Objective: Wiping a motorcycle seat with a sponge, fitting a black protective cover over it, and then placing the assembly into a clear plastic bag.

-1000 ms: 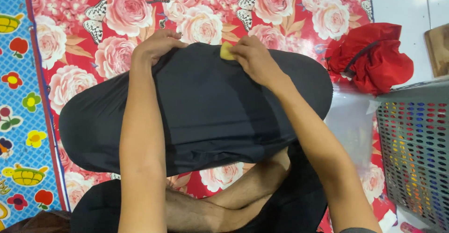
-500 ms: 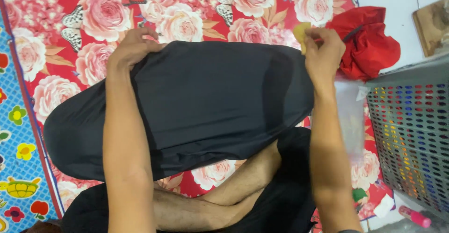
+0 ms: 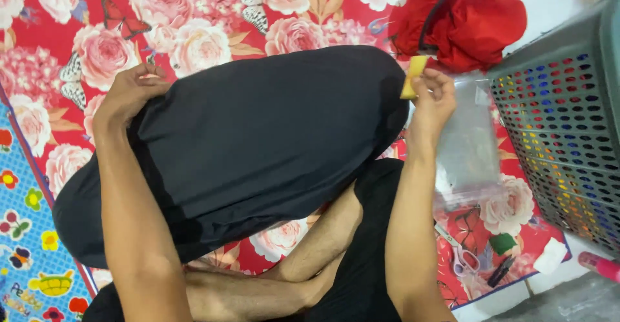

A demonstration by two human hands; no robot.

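At the far left you see a blue mat [image 3: 26, 231] with little cartoon shapes, and next to it the big red cloth [image 3: 213, 18] with pink roses and butterflies that covers the floor. Your left hand [image 3: 132, 93] is curled over the upper left edge of the black cloth [image 3: 258, 147], with its fingers pinching that edge. The black cloth lies spread over your lap, and its long side runs from low on the left up to high on the right, so its far end points up toward the red bundle. Your crossed bare legs [image 3: 303, 251] show under it. Your right hand [image 3: 433, 102] is at the right end of the black cloth, and its fingers are pressed together on a small yellow piece [image 3: 413, 76] that stands almost upright, just touching the cloth edge. Behind that hand lies a clear plastic bag [image 3: 468, 147]. Above it sits a crumpled red cloth bundle [image 3: 478, 18] on the white tile floor. At the right stands a grey basket [image 3: 562, 135] full of holes. Low on the right lie small scissors [image 3: 460, 257] and a pink thing [image 3: 600, 265]
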